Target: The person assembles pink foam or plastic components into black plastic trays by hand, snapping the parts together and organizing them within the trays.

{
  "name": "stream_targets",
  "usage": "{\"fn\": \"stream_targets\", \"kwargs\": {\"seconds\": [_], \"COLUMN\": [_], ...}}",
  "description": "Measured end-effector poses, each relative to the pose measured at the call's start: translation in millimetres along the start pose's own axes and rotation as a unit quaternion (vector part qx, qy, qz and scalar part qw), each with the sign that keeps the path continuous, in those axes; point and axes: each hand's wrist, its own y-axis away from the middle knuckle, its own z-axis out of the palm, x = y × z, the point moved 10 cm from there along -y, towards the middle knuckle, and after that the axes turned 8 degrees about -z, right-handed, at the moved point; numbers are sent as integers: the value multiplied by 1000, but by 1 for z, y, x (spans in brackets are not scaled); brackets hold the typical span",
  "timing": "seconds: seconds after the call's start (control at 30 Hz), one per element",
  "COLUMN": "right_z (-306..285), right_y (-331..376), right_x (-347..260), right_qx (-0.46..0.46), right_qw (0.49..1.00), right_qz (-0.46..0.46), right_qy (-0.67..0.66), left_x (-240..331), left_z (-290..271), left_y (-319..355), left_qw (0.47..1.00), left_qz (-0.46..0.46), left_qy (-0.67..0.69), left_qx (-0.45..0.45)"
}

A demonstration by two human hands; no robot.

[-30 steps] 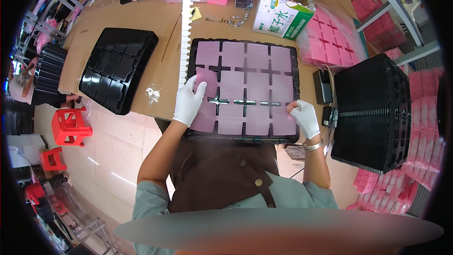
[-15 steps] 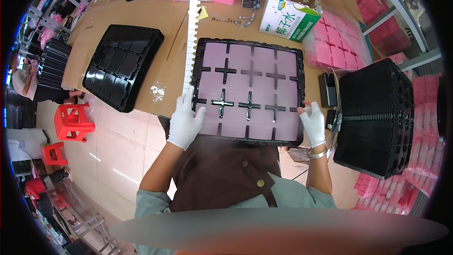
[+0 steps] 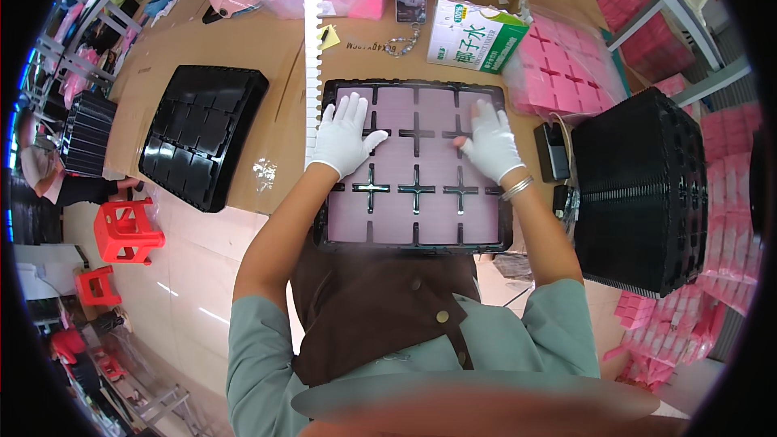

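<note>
A black tray [image 3: 418, 86] lies in front of me on the brown table, its compartments filled with flat pale pink pieces [image 3: 394, 221]. My left hand [image 3: 343, 136], in a white glove, rests flat with spread fingers on the tray's upper left pieces. My right hand [image 3: 489, 142], also gloved and with a bracelet at the wrist, lies flat on the upper right pieces. Neither hand grips anything.
An empty black tray [image 3: 202, 131] lies to the left. A tall stack of black trays [image 3: 639, 194] stands at the right. A white toothed strip [image 3: 311, 48], a green-and-white carton [image 3: 473, 32], bags of pink pieces [image 3: 571, 65] and a dark small device [image 3: 553, 151] surround the tray.
Both hands moved from the tray's near side edges up onto the pink pieces in its far half and now lie flat there. The tray appears closer to me.
</note>
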Motion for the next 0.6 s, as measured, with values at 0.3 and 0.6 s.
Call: {"fn": "stream_targets", "kwargs": {"seconds": [0.3,0.6], "right_z": [-15,-11], "right_y": [2,-19], "right_x": [-11,7], "right_qx": [-17,47], "right_qw": [1000,998], "right_qz": [-4,23], "right_qy": [-2,18], "left_x": [-7,-1], "left_z": [-13,-23], "left_y": [9,-4], "left_qw": [998,999], "left_qz": [17,3], "left_qy": [49,37], "left_qx": [29,-18]}}
